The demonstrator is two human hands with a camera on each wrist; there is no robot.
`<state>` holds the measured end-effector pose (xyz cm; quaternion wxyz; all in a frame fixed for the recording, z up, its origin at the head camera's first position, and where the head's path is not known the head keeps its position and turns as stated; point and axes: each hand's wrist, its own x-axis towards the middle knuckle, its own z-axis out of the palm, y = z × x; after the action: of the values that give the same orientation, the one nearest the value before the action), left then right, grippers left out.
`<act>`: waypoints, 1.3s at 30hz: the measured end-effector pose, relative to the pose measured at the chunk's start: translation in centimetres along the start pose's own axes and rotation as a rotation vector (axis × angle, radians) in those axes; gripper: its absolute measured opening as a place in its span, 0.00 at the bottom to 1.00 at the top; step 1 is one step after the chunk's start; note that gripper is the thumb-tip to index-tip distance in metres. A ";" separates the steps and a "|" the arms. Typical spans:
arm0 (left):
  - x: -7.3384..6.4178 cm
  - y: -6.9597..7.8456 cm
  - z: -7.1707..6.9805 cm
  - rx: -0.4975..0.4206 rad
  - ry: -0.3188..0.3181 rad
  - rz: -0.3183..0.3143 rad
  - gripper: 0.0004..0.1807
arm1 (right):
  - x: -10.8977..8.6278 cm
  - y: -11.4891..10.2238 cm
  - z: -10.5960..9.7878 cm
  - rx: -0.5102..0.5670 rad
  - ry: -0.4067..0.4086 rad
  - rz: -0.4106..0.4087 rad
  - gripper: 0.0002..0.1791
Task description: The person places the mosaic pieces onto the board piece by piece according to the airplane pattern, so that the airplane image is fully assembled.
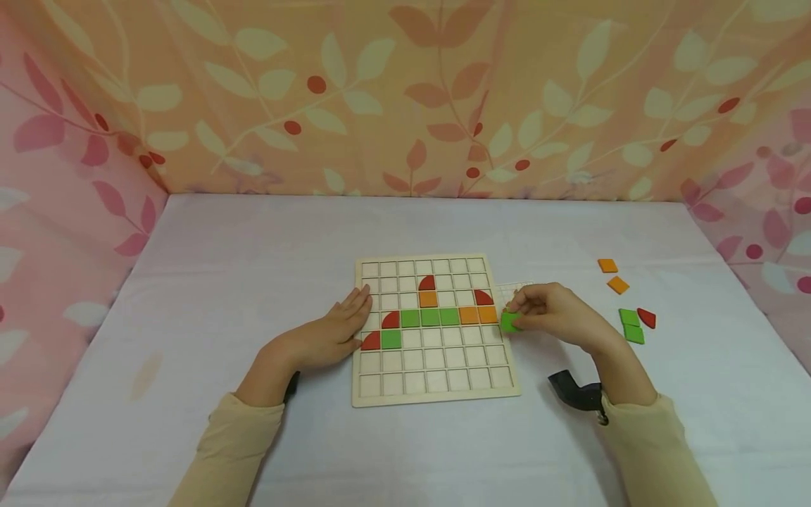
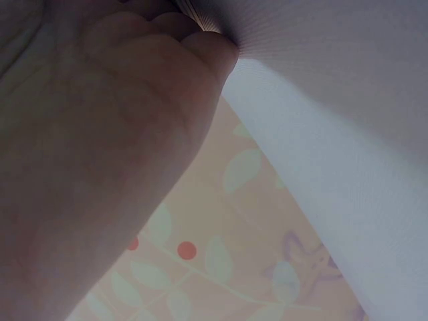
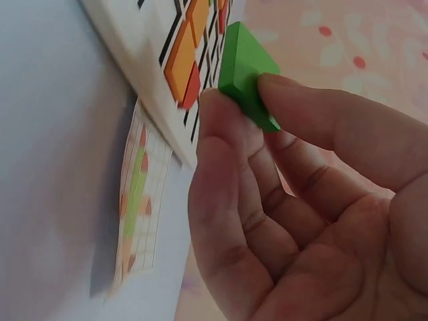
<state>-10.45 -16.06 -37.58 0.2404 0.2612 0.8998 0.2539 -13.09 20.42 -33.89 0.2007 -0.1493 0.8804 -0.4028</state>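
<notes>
A wooden grid board (image 1: pixel 437 380) lies on the white table with red, green and orange tiles in some of its cells. Along its left edge rests my left hand (image 1: pixel 329 331), fingers extended and touching the frame. My right hand (image 1: pixel 557 317) pinches a green square tile (image 3: pixel 247 70) between thumb and fingertips, just off the board's right edge. Partly under that hand lies a printed pattern card (image 3: pixel 137 200), showing small coloured shapes on a grid. In the left wrist view the left hand (image 2: pixel 114 114) shows its palm side; what its fingertips touch is hidden there.
Loose tiles lie to the right: two orange squares (image 1: pixel 607 265), two green squares (image 1: pixel 629 317) and a red quarter-circle (image 1: pixel 647 318). Leaf-patterned curtains (image 1: pixel 418 98) enclose the table's back and sides. A black strap (image 1: pixel 576 391) hangs at the right wrist.
</notes>
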 end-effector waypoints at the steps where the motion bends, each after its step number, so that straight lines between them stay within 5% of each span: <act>1: 0.0 0.0 0.0 0.000 0.000 0.002 0.35 | 0.2 -0.1 0.2 -0.004 -0.010 -0.008 0.06; 22: 0.1 0.0 -0.1 0.002 0.000 0.005 0.35 | 3.8 -4.0 5.2 -0.010 -0.091 -0.159 0.06; 31: 0.0 0.2 -0.2 0.000 0.001 0.008 0.35 | 4.9 -4.8 7.0 -0.028 -0.094 -0.136 0.05; 39: 0.0 0.2 -0.3 -0.004 -0.001 0.011 0.35 | 5.4 -5.5 8.1 0.076 -0.139 -0.095 0.06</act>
<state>-10.49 -16.00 -37.22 0.2400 0.2657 0.8977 0.2567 -13.48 9.39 -35.72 0.2476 -0.2108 0.8403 -0.4337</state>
